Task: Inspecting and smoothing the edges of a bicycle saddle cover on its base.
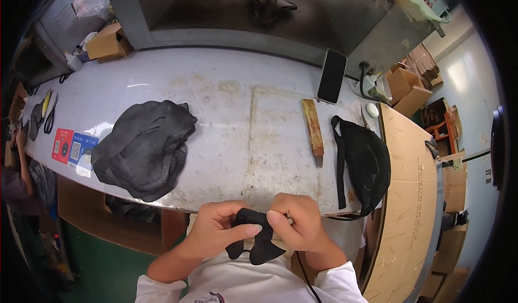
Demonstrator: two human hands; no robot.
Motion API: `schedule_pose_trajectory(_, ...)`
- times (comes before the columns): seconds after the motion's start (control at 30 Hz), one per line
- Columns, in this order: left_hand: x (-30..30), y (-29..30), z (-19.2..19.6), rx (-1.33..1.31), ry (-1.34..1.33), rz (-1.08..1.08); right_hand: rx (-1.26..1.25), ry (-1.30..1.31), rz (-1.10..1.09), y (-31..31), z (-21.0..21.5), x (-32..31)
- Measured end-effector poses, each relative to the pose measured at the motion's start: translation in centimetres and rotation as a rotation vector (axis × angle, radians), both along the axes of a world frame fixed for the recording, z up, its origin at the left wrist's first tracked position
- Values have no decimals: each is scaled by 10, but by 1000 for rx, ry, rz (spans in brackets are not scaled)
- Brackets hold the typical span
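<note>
Black pc [264, 246] partly hidden by L hand [222, 228] & R hand [297, 222]; co-worker [16, 185] cut off at L edge.

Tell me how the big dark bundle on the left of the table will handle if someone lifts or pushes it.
The dark bundle is probably floppy, given its soft-looking folds and creases. Pushed, it would likely bunch up rather than roll, since it sits as a broad, uneven mound on the table. Its weight I can't judge.
</note>
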State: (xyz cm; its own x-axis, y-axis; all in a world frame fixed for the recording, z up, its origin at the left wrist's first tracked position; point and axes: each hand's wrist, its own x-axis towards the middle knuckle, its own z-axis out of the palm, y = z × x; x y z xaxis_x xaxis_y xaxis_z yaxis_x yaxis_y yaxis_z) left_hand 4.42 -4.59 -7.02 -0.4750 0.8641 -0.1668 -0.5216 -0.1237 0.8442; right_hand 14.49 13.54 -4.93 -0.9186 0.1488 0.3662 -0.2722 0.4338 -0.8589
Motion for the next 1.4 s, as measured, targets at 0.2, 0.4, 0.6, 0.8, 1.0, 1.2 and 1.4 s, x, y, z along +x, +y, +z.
schedule_pose_trajectory(0.2, -1, 7, -1, 14, -146, 7, -744, -335, 32, -21, -17, -4)
schedule_pose_trajectory(0.4, -3, 16, -13, 124, -372, 32, -458, -193, 41, -6, -16, 6)
schedule_pose_trajectory(0.6, -5, 22, -21, 93, -361, 58, -323, -292, -36, -3, -9, 3)
schedule_pose_trajectory(0.8, -5, 29, -21, 164, -644, -21, -643, -219, -137, -17, -27, 4)
schedule_pose_trajectory(1.0, 0, 29, -23, 120, -454, 140, -485, -402, 138, -1, -12, 7)
schedule_pose_trajectory(1.2, -1, 36, -23, 175, -474, 126, -1050, -500, 55, -12, -30, 13)
schedule_pose_trajectory(1.4, 3, 31, -25, 89, -363, 193, -516, -337, 432, 10, -37, 11)
